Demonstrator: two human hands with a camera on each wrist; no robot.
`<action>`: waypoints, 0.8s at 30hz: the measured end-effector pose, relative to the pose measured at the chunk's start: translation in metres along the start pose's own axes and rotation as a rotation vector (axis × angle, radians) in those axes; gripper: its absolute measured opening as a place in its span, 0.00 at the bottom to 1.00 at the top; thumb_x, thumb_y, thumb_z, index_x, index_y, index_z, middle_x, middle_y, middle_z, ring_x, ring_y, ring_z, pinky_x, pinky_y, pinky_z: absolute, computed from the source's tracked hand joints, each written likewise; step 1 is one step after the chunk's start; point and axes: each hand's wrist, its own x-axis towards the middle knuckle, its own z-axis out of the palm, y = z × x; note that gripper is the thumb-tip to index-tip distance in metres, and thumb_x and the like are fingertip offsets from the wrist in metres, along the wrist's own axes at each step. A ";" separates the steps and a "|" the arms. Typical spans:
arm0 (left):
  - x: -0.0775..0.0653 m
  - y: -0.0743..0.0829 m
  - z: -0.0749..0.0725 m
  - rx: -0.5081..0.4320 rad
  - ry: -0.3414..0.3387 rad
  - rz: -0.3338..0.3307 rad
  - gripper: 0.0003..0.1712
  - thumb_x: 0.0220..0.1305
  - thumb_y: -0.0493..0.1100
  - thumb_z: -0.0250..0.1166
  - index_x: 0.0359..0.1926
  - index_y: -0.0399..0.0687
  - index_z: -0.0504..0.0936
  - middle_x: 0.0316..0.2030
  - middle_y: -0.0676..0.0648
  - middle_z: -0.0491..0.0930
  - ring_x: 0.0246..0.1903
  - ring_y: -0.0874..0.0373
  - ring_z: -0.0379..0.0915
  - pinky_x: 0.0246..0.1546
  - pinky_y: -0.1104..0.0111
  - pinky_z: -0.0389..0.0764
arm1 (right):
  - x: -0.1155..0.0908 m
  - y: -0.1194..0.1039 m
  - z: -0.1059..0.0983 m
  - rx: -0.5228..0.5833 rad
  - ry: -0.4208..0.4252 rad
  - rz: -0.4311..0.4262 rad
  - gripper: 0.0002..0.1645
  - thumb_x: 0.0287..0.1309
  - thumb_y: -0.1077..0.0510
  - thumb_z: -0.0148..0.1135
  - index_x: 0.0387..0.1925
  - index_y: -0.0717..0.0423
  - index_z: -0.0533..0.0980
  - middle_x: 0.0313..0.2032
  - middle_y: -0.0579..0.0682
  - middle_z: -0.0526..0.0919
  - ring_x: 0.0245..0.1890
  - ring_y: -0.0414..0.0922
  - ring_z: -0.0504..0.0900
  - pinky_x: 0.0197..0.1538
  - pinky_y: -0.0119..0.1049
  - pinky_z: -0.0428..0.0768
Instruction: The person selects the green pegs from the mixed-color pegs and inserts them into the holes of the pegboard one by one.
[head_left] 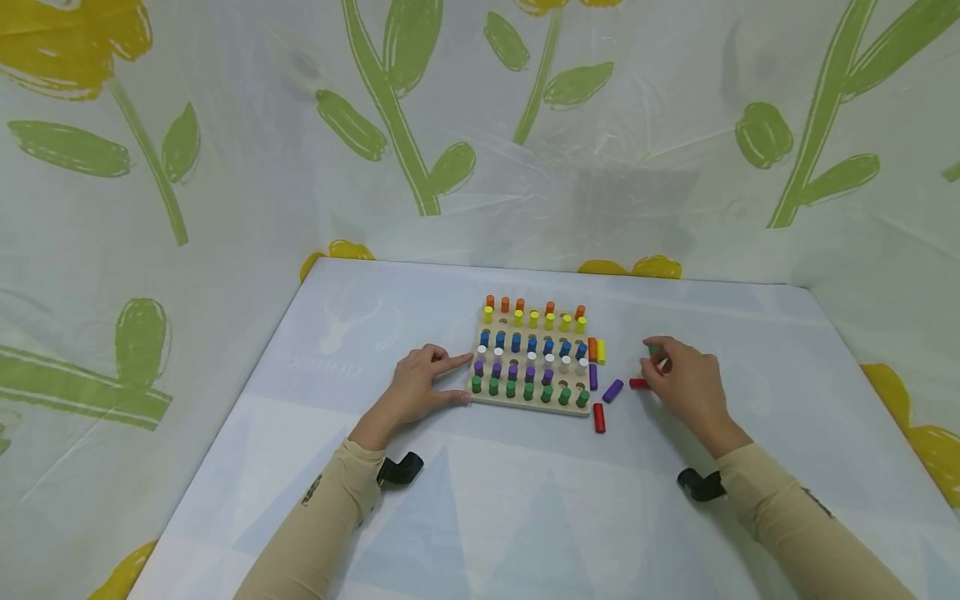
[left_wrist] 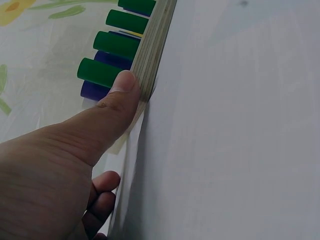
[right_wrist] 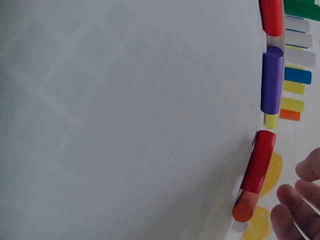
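Note:
A wooden pegboard (head_left: 528, 407) carries rows of orange, yellow, blue, white, purple and green pegs. At its left side, my left hand (head_left: 420, 383) touches the edge with a straight index finger, and the thumb rests at the near corner. The left wrist view shows that thumb (left_wrist: 125, 85) against the board's layered edge, beside a green peg (left_wrist: 102, 72). To the right of the board, my right hand (head_left: 686, 379) pinches a green peg (head_left: 654, 350) between thumb and index finger. Its other fingers (right_wrist: 285, 220) hang loosely curled above the table in the right wrist view.
Loose pegs lie right of the board: red (head_left: 599, 418), purple (head_left: 612, 391), another purple (head_left: 593, 377), orange (head_left: 592, 349) and yellow (head_left: 602, 352). Another red peg (right_wrist: 259, 162) and an orange one (right_wrist: 245, 207) lie near the right hand. A patterned curtain (head_left: 525, 183) stands behind the table.

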 end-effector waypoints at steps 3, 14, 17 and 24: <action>0.000 0.000 0.000 -0.002 -0.004 -0.002 0.41 0.58 0.61 0.74 0.72 0.62 0.73 0.46 0.47 0.67 0.44 0.51 0.60 0.50 0.56 0.62 | 0.001 0.001 0.000 -0.004 0.002 0.005 0.20 0.64 0.59 0.65 0.55 0.63 0.78 0.33 0.55 0.84 0.34 0.52 0.79 0.47 0.57 0.68; 0.001 -0.003 0.003 0.001 0.003 -0.001 0.41 0.58 0.61 0.74 0.72 0.63 0.73 0.47 0.47 0.68 0.44 0.52 0.60 0.50 0.56 0.63 | 0.008 0.007 -0.001 -0.023 -0.029 0.049 0.21 0.64 0.58 0.62 0.57 0.63 0.77 0.38 0.59 0.85 0.37 0.55 0.79 0.48 0.59 0.68; 0.000 -0.002 0.002 0.004 0.001 0.002 0.41 0.58 0.62 0.74 0.72 0.63 0.73 0.46 0.47 0.67 0.43 0.52 0.60 0.49 0.56 0.63 | 0.010 0.010 -0.001 -0.038 -0.045 0.059 0.22 0.64 0.58 0.61 0.57 0.63 0.77 0.38 0.59 0.84 0.36 0.55 0.78 0.47 0.58 0.68; 0.001 -0.001 0.001 0.008 0.000 -0.006 0.41 0.58 0.61 0.74 0.71 0.62 0.74 0.49 0.47 0.68 0.45 0.51 0.61 0.53 0.54 0.64 | 0.015 0.015 -0.001 -0.051 -0.080 0.088 0.25 0.63 0.56 0.62 0.59 0.65 0.76 0.39 0.61 0.84 0.36 0.56 0.79 0.47 0.57 0.67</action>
